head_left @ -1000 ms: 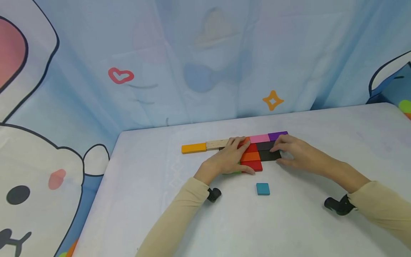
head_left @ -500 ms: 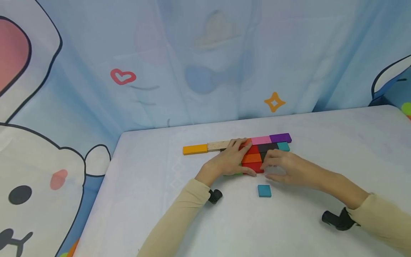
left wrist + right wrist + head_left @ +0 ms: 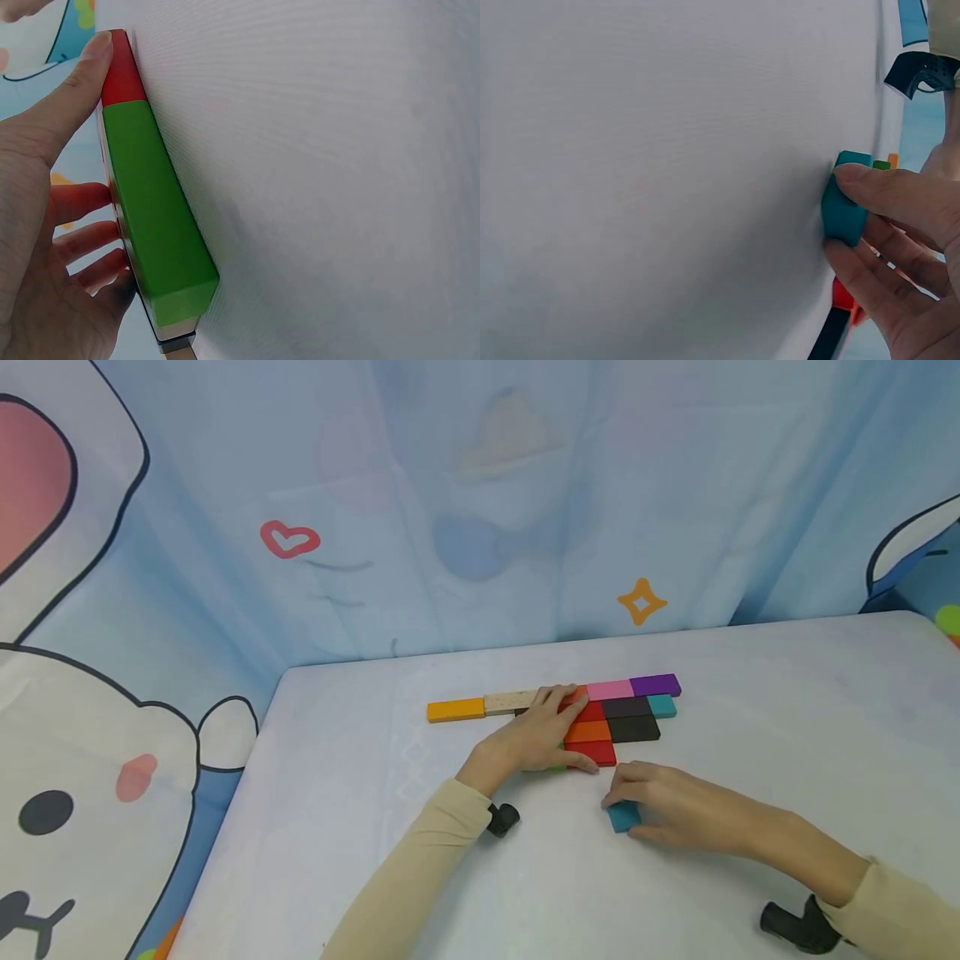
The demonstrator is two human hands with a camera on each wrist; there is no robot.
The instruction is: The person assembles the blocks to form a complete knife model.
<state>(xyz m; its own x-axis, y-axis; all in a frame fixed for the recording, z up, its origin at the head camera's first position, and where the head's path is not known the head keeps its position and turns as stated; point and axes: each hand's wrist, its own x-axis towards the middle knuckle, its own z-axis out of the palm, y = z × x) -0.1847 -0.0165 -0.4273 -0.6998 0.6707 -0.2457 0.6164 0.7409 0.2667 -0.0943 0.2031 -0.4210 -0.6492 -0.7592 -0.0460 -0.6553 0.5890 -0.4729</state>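
Observation:
My left hand point(image 3: 528, 739) lies spread over a flat patchwork of coloured blocks. In the left wrist view its thumb touches a red block point(image 3: 124, 67) at the near edge, beside a long green block point(image 3: 157, 202), and its other fingers reach behind. Part of the patchwork is hidden under this hand. Closer to me, my right hand point(image 3: 678, 802) pinches a small teal block point(image 3: 624, 817) between thumb and fingers. The right wrist view shows this teal block point(image 3: 845, 210) under the thumb, close over the white cloth.
A back row runs from a yellow block point(image 3: 455, 710) through a plain wooden block point(image 3: 510, 701) and a pink block point(image 3: 609, 691) to a purple block point(image 3: 655, 685). Black blocks point(image 3: 632, 728) and another teal block point(image 3: 662, 706) form the right end. A printed curtain point(image 3: 480, 510) hangs behind.
My right hand has left the black blocks, uncovering the teal block at the right end, and moved nearer to me, taking hold of the loose teal block. My left hand stays in place.

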